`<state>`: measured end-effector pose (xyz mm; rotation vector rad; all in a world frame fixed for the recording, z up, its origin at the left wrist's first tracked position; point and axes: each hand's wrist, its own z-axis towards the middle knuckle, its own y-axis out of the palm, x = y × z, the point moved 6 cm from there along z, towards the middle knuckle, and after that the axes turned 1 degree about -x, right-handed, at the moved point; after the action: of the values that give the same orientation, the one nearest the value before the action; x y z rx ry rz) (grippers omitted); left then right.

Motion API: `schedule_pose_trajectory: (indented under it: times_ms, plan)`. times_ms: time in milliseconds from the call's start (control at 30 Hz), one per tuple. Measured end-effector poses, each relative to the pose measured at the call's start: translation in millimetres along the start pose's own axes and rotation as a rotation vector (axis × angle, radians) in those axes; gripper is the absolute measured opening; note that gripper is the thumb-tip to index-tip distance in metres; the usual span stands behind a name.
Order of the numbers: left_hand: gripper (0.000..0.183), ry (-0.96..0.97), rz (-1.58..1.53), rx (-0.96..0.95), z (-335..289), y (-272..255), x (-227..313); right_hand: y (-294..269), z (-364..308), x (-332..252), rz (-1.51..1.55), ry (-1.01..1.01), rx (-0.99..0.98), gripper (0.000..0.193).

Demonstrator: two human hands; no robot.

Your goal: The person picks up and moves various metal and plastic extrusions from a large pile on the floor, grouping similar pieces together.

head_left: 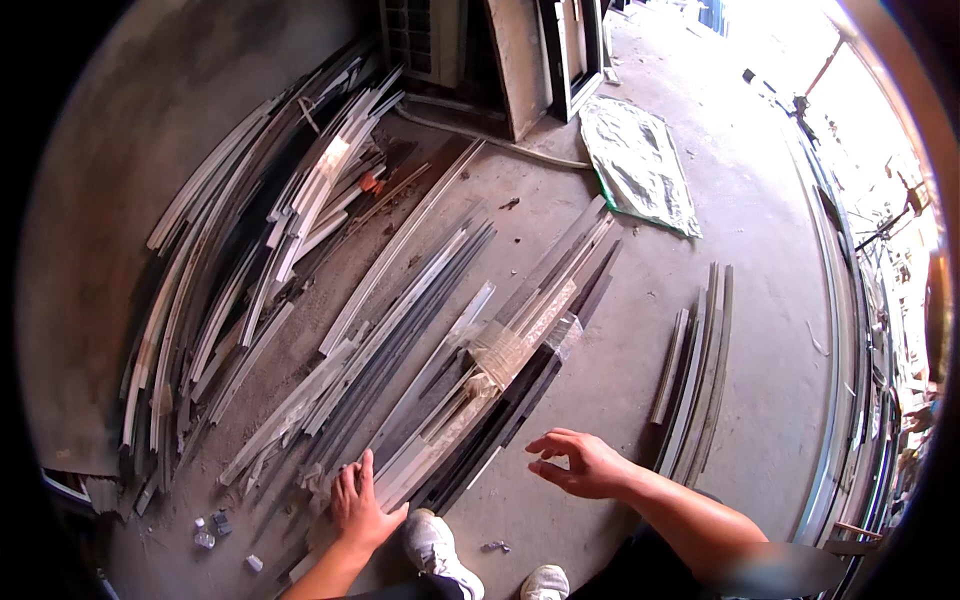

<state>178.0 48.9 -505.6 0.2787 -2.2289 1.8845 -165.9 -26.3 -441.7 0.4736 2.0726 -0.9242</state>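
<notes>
Long metal profiles lie side by side on the concrete floor in front of me. A bundle of pale and brown profiles [560, 300] is wrapped round its middle with clear tape [503, 352]. Beneath its right side run black profiles [530, 396]. My left hand [362, 508] is over the near ends of the strips, fingers stretched and thumb apart; whether it touches them I cannot tell. To the right of the bundle, my right hand [583, 464] hangs above bare floor with fingers loosely curved and nothing in them. Grey and dark strips [400, 325] lie left of the bundle.
A large heap of profiles [215, 250] leans along the left wall. Several short strips [693, 375] lie on the right. Farther off are a silvery sheet [640, 165] and standing panels [520, 65]. A small bottle [203, 535] stands near my feet, and long bars [835, 330] line the right edge.
</notes>
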Motion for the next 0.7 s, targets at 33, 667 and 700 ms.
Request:
schedule_pose_trajectory:
  times_ms: [33, 667, 700]
  plan:
    - [0.123, 0.004, 0.007, 0.009, -1.4, 0.7, 0.1, 1.7, 1.7, 0.9, 0.000, 0.004, -0.010, 0.039]
    - [0.083, 0.106, -0.225, 0.086, -12.8, -8.6, -18.5, 22.2, 21.3, -8.2, -0.045, -0.007, -0.108, 0.037]
    - [0.083, 0.088, -0.230, 0.080, -14.9, -9.1, -20.1, 23.3, 22.0, -8.7, -0.054, -0.010, -0.114, 0.037]
